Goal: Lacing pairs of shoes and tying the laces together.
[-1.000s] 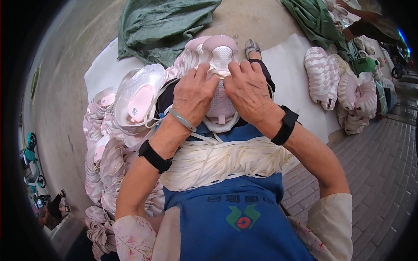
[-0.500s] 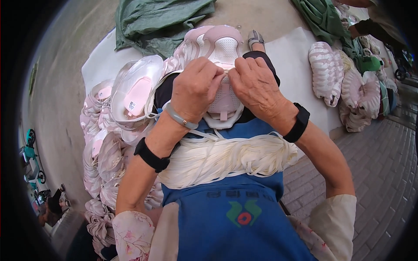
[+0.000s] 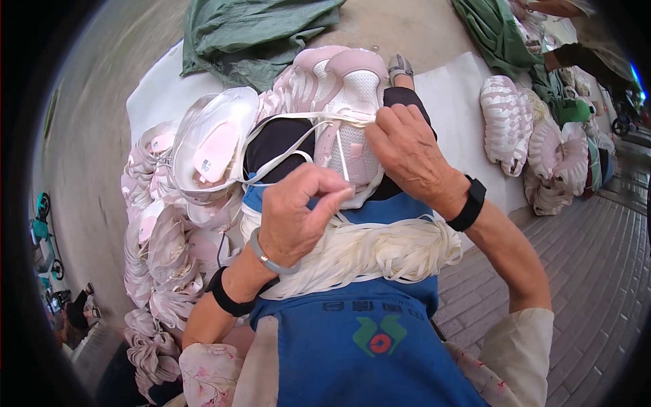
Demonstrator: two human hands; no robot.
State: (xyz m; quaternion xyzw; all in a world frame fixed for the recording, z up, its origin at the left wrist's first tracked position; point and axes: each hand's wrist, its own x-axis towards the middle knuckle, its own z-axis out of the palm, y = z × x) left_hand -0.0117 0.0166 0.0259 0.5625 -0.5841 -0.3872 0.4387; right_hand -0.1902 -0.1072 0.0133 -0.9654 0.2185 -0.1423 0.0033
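Your left hand (image 3: 298,210) pinches the white lace (image 3: 343,156) near its end, while your right hand (image 3: 410,146) curls, its grip unclear, at the pink-white shoe upper (image 3: 357,139), where lacing seems begun but a loose length remains.

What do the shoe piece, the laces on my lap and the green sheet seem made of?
Shoe piece: white mesh, given its tiny holes, with smooth pink panels, perhaps synthetic. Laces: probably woven fabric, matte, in limp flat strands. Green sheet: likely woven plastic, dull-sheened and creased.
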